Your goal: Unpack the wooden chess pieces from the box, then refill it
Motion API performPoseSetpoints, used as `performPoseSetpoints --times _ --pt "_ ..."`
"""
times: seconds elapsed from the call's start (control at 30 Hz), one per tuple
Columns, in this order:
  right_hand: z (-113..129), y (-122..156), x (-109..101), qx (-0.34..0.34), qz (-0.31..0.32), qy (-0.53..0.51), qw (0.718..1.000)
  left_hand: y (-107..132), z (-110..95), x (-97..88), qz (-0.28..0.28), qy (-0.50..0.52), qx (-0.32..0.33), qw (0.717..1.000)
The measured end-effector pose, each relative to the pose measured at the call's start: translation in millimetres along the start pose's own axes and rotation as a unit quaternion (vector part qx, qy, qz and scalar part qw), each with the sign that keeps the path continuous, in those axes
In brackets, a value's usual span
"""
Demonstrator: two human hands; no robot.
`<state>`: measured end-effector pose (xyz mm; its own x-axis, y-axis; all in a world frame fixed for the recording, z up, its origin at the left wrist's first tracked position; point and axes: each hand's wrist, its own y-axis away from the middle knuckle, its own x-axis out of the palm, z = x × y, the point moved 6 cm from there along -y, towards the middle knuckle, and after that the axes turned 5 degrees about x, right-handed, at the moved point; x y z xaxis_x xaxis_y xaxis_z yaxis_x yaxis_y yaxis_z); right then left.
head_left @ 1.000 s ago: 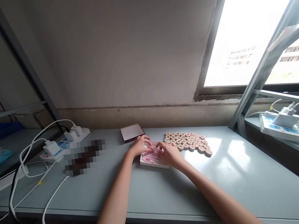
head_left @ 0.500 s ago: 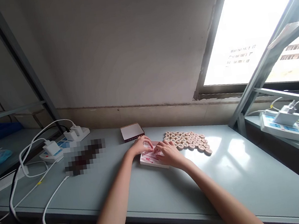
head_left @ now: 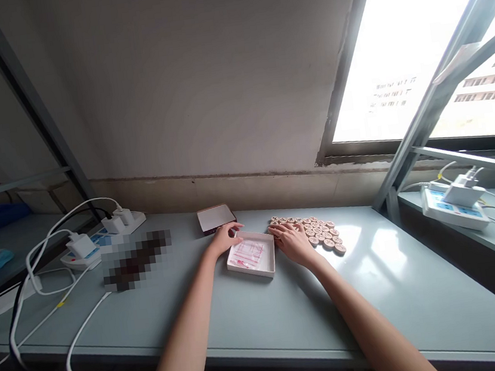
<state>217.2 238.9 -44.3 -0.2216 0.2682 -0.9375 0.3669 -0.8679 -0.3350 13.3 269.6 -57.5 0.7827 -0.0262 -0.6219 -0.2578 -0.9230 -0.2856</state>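
Observation:
A shallow white box (head_left: 252,271) sits on the desk with a clear plastic bag with red print (head_left: 249,252) lying flat inside it. My left hand (head_left: 225,240) is at the box's back left corner, thumb and fingers closed about the rim. To the right of the box, many round wooden Chinese chess pieces (head_left: 326,235) lie in close rows, marked with dark characters. My right hand (head_left: 293,243) rests over the left part of these pieces, its fingers stretched out and hiding some of them. Whether it grips any piece does not show.
Behind my left hand lies a box lid (head_left: 216,216) with a white inside and dark sides. Power strips with plugs and cables stand at the left (head_left: 101,242) and right (head_left: 452,202). A blurred-out dark object (head_left: 139,260) lies left. Wall and window are behind.
Both hands have come out from over the plastic bag, which now lies flatter in the box. My right hand has moved right onto the chess pieces; my left has shifted to the box's rim.

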Motion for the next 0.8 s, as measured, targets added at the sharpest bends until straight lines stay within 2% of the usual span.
performPoseSetpoints --times 0.2,0.43,0.8 --pt "6.3 -0.2 -2.4 -0.017 -0.023 0.010 1.000 1.3 0.7 -1.5 0.020 0.025 -0.030 0.999" --pt "8.9 1.5 -3.7 -0.038 -0.027 0.001 0.999 3.7 -0.6 5.2 0.119 0.083 -0.006 0.989" --pt "6.6 -1.0 -4.8 -0.040 -0.014 -0.013 0.999 7.7 -4.3 3.5 0.164 0.103 -0.003 0.981"
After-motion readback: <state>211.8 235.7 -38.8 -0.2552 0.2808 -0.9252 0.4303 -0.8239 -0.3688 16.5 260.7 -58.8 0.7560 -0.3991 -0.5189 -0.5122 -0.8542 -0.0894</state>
